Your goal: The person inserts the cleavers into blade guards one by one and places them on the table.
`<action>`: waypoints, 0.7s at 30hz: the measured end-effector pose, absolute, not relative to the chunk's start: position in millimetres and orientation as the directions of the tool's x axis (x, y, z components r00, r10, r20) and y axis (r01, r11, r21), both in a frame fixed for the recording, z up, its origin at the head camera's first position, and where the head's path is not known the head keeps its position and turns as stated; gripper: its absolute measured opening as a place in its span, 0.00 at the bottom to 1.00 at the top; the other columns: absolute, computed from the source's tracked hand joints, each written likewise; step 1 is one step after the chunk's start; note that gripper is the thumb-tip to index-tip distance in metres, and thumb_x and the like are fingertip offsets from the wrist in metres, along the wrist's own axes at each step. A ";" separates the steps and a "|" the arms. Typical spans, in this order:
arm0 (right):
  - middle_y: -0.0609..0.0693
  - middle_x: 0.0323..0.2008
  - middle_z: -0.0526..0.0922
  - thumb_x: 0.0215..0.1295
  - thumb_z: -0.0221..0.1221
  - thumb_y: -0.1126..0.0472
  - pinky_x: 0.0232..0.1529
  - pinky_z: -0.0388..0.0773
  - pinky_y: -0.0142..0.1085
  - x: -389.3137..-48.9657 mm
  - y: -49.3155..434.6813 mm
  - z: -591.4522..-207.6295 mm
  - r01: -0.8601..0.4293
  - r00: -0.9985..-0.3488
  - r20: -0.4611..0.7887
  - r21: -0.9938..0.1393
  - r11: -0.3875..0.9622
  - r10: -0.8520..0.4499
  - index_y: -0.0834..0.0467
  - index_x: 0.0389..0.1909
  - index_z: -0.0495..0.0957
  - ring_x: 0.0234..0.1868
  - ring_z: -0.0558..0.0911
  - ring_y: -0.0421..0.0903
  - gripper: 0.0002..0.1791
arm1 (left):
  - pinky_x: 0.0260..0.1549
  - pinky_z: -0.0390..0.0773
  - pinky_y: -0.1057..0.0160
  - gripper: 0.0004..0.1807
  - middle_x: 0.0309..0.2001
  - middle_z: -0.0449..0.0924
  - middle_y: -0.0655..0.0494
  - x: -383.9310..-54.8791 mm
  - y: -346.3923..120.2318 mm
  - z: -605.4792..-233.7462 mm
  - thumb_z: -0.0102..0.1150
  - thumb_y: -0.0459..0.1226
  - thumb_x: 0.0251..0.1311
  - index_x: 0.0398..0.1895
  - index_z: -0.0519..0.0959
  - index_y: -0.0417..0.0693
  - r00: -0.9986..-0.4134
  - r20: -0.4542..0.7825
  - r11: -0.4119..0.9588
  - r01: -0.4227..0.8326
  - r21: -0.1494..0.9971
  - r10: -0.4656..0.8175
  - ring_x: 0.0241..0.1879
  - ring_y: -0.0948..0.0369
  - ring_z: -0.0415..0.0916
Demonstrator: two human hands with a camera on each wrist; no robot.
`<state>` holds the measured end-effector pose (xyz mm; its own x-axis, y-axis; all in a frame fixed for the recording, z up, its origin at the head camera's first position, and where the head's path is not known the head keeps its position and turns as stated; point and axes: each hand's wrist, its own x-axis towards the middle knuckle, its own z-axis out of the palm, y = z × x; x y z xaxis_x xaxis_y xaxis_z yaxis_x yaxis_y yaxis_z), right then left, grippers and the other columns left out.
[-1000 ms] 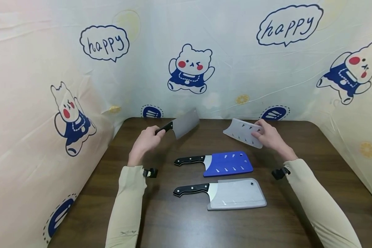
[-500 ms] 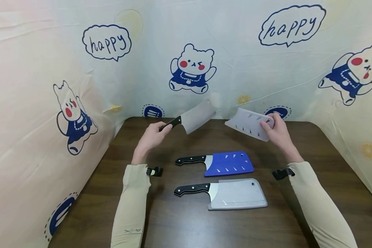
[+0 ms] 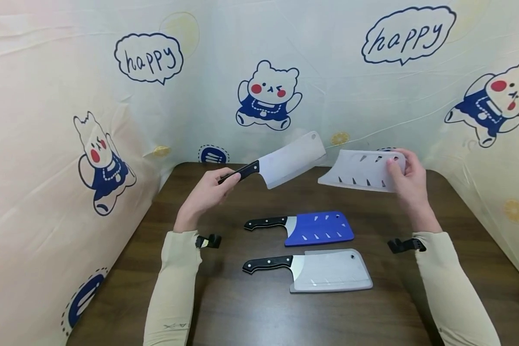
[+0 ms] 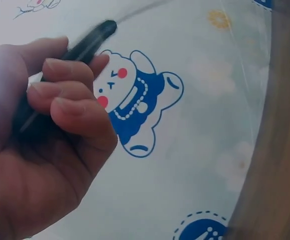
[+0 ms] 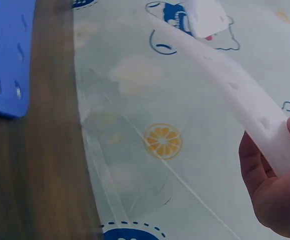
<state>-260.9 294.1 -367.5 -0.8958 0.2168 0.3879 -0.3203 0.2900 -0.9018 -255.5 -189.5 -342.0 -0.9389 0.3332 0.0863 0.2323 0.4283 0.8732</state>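
Observation:
My left hand [image 3: 207, 194] grips the black handle of a bare cleaver [image 3: 291, 161], raised above the far part of the table with its blade slanting up to the right. In the left wrist view, the fingers curl round the dark handle [image 4: 92, 45]. On the right, my right hand [image 3: 411, 182] pinches the end of a white blade sheath [image 3: 359, 170] with small slots, its curved end turned to the cleaver. A gap separates blade tip and sheath. The right wrist view has the sheath [image 5: 234, 90] nearly edge-on, between thumb and fingers.
Two sheathed cleavers lie on the brown wooden table [image 3: 225, 317], handles to the left: one in a blue sheath [image 3: 320, 228], and nearer, one in a translucent white sheath [image 3: 335, 271]. A printed cloth [image 3: 199, 110] hangs behind the table and along its sides.
The left hand has lifted the cleaver and its blade has moved up and right. The right hand has raised the white sheath, carried it right and turned it more level.

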 end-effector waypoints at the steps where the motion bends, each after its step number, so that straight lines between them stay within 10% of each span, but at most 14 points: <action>1: 0.38 0.47 0.80 0.71 0.56 0.55 0.36 0.78 0.21 -259.3 294.7 -365.9 -0.326 -0.896 0.386 -0.907 0.265 0.219 0.54 0.62 0.71 0.42 0.81 0.32 0.21 | 0.13 0.60 0.62 0.21 0.17 0.65 0.53 -254.2 -190.3 -340.6 0.53 0.57 0.67 0.43 0.77 0.50 -0.935 0.092 0.427 0.242 0.872 0.342 0.14 0.55 0.61; 9: 0.46 0.52 0.78 0.70 0.56 0.54 0.36 0.81 0.27 -246.8 294.8 -355.3 -0.342 -0.929 0.327 -0.938 -0.063 0.174 0.56 0.63 0.70 0.48 0.80 0.40 0.23 | 0.13 0.60 0.62 0.15 0.16 0.66 0.54 -251.2 -195.0 -336.9 0.51 0.50 0.71 0.43 0.77 0.49 -0.919 0.126 0.390 0.278 0.878 0.373 0.14 0.53 0.63; 21: 0.48 0.50 0.81 0.69 0.58 0.58 0.34 0.83 0.31 -237.1 289.6 -352.6 -0.408 -0.908 0.374 -0.892 -0.195 0.187 0.60 0.61 0.72 0.44 0.83 0.41 0.22 | 0.12 0.61 0.62 0.20 0.15 0.65 0.53 -251.9 -199.3 -338.1 0.54 0.54 0.68 0.37 0.78 0.46 -0.911 0.185 0.300 0.304 0.904 0.368 0.13 0.53 0.62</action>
